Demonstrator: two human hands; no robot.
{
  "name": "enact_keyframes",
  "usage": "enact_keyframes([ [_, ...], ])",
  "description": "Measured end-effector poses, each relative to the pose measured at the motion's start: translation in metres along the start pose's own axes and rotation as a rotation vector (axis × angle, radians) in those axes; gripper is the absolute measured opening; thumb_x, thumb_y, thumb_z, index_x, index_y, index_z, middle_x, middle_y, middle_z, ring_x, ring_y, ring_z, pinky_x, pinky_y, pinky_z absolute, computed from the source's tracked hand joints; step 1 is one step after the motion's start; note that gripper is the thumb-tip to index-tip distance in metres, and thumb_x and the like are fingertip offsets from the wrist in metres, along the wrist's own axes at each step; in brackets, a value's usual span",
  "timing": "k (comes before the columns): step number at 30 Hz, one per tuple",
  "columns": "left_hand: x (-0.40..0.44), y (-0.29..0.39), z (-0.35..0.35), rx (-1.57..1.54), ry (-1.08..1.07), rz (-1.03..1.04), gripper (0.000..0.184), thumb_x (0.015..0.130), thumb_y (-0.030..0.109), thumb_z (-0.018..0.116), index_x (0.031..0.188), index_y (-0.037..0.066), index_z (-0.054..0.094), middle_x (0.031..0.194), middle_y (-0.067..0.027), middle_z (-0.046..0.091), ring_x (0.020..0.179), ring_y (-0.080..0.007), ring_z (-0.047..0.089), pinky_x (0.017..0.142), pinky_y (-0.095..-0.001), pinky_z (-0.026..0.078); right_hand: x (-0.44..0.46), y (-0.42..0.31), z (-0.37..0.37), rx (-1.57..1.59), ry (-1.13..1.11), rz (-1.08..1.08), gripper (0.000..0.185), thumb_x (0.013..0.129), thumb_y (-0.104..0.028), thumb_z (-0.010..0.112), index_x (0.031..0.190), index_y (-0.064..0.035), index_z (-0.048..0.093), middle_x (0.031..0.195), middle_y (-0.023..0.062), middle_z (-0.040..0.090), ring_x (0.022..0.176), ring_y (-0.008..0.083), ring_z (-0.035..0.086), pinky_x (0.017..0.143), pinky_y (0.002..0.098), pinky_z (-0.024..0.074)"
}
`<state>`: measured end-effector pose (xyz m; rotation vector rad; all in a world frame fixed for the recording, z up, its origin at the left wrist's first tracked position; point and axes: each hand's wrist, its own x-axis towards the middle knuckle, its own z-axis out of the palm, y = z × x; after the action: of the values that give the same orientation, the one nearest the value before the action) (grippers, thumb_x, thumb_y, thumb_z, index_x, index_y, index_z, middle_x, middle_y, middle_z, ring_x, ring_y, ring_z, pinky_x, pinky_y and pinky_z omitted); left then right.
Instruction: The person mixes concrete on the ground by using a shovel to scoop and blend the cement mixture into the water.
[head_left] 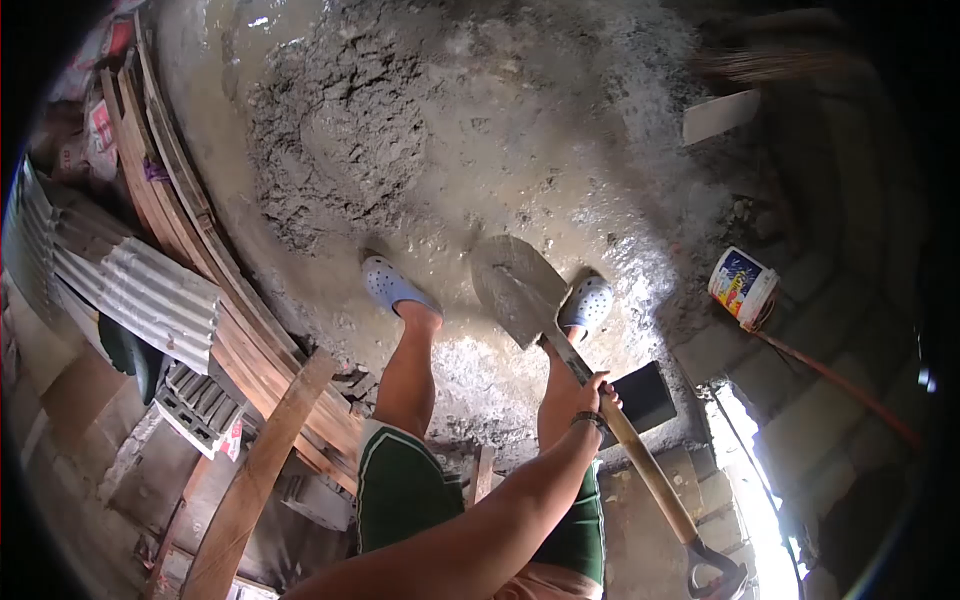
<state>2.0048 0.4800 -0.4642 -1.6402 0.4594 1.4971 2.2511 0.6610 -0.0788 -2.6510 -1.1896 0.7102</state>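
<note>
My left hand (598, 396) is closed around the wooden shaft of a shovel (650, 465), near its metal neck. The muddy blade (515, 285) points up and to the left, between my two feet in light clogs. The D-shaped handle (715, 575) is at the lower right, with no hand on it. My left forearm crosses in front of my legs from the lower left, with a dark band on the wrist. My right hand is outside the view. A rough mound of wet grey mix (345, 130) lies on the floor beyond my feet.
Long wooden boards (165, 200) and corrugated sheets (140, 290) lie on the left. A labelled bucket (742, 288) stands on the right near a reddish pole (845, 385). A dark flat object (645, 402) lies behind the shaft. A flat slab (720, 117) is at the upper right.
</note>
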Motion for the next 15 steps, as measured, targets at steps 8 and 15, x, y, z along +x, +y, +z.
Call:
enact_keyframes([
  [8, 0.047, 0.371, -0.03, 0.389, -0.012, 0.508, 0.016, 0.083, 0.02, 0.061, 0.077, 0.011, 0.049, 0.063, -0.0036, 0.05, 0.054, -0.0204, 0.05, 0.05, -0.0374, 0.045, -0.069, 0.081, 0.254, -0.225, -0.325, -0.475, 0.017, 0.088, -0.02, 0.056, 0.074, -0.0102, 0.055, 0.06, 0.001, 0.047, 0.043, 0.0104, 0.041, 0.038, 0.0263, 0.0316],
  [15, -0.083, 0.374, 0.017, 0.21, 0.053, 0.564, 0.021, 0.077, 0.013, 0.068, 0.073, 0.009, 0.047, 0.066, -0.0041, 0.047, 0.056, -0.0192, 0.048, 0.056, -0.0368, 0.047, -0.108, 0.026, 0.265, 0.348, -0.53, 0.154, 0.016, 0.088, -0.018, 0.054, 0.074, -0.0105, 0.049, 0.059, -0.0004, 0.043, 0.046, 0.0106, 0.04, 0.043, 0.0274, 0.0359],
])
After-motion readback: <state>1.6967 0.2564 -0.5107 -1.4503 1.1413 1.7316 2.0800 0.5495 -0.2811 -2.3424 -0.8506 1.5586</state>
